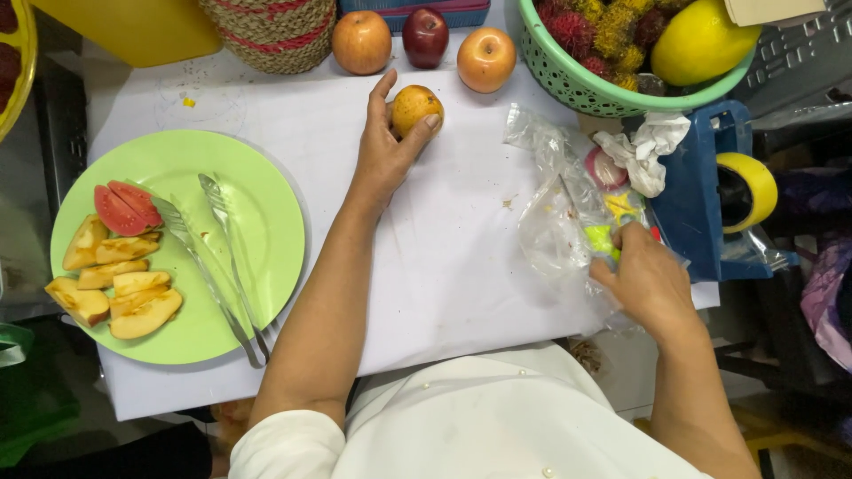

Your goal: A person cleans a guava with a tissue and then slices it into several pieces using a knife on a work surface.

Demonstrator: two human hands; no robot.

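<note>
Yellow-orange fruit cupped between left hand fingers and thumb, on white board.

The plate is pale green and carries yellow-orange fruit slices beside red-fleshed wedges, with silvery tongs across it. The fruit under the left hand is golden yellow on a white table, behind it two orange-red apples and one dark red. The mesh basket is mint green, holding red-and-yellow hairy fruits; the tape roll is yellow.
</note>
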